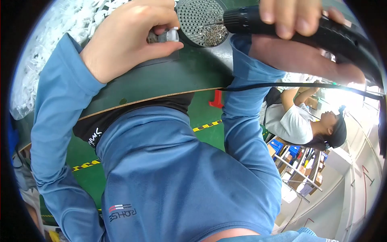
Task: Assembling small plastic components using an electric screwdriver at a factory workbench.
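My left hand (129,38) is closed, its thumb and fingers pinching a small white plastic part (171,35) above the table near the screw dish. Something grey and metallic sits against this part, partly hidden by the fingers. My right hand (298,44) wraps round a black electric screwdriver (258,20) lying sideways. The tool's thin bit points left, over a round dish (197,16) with a perforated surface. Small silver screws (215,35) lie heaped in the dish below the bit. Whether a screw sits on the bit's tip I cannot tell.
A big pile of white plastic parts (60,44) covers the left of the green table (193,70). A black cable (274,85) runs across my right sleeve. At the right is another person (294,121) in a cap, near shelves (300,165) with boxes.
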A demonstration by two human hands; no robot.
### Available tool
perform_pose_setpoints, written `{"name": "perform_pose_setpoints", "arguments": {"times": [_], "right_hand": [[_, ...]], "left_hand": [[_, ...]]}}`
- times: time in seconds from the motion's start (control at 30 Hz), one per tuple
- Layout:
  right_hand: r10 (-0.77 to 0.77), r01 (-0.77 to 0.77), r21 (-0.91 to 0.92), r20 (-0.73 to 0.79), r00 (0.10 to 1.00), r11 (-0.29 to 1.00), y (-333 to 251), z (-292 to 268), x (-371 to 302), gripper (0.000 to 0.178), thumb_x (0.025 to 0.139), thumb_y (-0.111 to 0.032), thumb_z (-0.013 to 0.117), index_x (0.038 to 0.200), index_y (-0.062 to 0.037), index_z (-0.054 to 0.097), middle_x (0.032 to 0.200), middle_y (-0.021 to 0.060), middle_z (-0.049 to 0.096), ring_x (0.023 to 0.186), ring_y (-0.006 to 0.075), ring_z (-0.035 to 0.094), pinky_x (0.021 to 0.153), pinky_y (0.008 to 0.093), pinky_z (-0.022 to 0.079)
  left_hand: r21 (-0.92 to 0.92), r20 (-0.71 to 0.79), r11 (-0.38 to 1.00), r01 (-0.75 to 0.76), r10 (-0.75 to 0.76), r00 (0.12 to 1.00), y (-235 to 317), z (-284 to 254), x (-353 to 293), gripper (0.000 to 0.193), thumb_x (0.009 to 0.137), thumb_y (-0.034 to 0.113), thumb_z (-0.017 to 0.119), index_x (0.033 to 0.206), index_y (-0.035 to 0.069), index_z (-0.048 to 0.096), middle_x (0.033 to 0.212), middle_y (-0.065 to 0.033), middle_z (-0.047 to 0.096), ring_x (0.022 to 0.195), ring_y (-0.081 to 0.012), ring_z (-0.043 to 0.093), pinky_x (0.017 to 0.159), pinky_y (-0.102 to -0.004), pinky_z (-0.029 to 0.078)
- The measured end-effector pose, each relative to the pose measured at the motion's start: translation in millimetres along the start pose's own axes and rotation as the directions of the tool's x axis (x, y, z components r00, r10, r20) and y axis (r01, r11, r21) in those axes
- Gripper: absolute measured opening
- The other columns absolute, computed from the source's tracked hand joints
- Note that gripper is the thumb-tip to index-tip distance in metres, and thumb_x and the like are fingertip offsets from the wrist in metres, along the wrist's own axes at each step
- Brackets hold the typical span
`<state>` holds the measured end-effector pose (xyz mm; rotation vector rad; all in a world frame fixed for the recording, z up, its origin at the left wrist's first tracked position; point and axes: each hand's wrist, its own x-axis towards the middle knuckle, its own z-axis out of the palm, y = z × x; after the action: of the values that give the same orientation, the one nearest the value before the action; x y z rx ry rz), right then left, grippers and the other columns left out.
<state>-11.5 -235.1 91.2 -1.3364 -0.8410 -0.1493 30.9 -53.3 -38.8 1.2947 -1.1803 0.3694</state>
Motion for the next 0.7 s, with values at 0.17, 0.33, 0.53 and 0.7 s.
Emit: {"name": "perform_pose_setpoints", "arguments": {"times": [0.17, 0.33, 0.53, 0.7], "right_hand": [[0.040, -0.055, 0.064, 0.224, 0.974, 0.996, -20, 22, 24, 0.071, 0.097, -0.066, 0.050, 0.141, -0.0103, 0.044, 0.088, 0.0036, 0.056, 0.068, 0.0189, 0.057, 0.067, 0.0381, 0.051], [0.079, -0.101, 0.065, 0.279, 0.957, 0.993, -6, 43, 26, 0.068, 0.096, -0.061, 0.052, 0.141, -0.0105, 0.044, 0.089, 0.0046, 0.056, 0.069, 0.0193, 0.057, 0.068, 0.0384, 0.051], [0.131, -0.159, 0.053, 0.354, 0.926, 0.986, -4, 45, 34, 0.063, 0.096, -0.054, 0.054, 0.139, -0.0108, 0.043, 0.089, 0.0059, 0.057, 0.070, 0.0198, 0.057, 0.070, 0.0388, 0.050], [0.176, -0.201, 0.024, 0.389, 0.904, 0.979, -1, 52, 34, 0.059, 0.095, -0.049, 0.056, 0.138, -0.0110, 0.043, 0.090, 0.0071, 0.057, 0.072, 0.0203, 0.057, 0.072, 0.0392, 0.049]], "left_hand": [[0.291, 0.197, 0.852, 0.435, -0.498, 0.845, 56, -34, 11, 0.022, 0.072, 0.009, 0.082, 0.086, 0.003, 0.067, 0.080, -0.0108, 0.058, 0.080, -0.0307, 0.058, 0.071, -0.0370, 0.048], [0.297, 0.222, 0.890, 0.346, -0.416, 0.882, 71, -41, 13, 0.022, 0.073, 0.011, 0.080, 0.089, 0.004, 0.066, 0.083, -0.0115, 0.058, 0.083, -0.0326, 0.058, 0.075, -0.0385, 0.048], [0.312, 0.210, 0.905, 0.289, -0.362, 0.908, 68, -40, 6, 0.023, 0.072, 0.012, 0.079, 0.082, 0.003, 0.060, 0.082, -0.0130, 0.056, 0.084, -0.0335, 0.058, 0.076, -0.0400, 0.048], [0.307, 0.199, 0.898, 0.315, -0.384, 0.902, 68, -39, 4, 0.023, 0.072, 0.013, 0.079, 0.081, 0.003, 0.059, 0.081, -0.0135, 0.055, 0.084, -0.0339, 0.058, 0.076, -0.0401, 0.049]]}}
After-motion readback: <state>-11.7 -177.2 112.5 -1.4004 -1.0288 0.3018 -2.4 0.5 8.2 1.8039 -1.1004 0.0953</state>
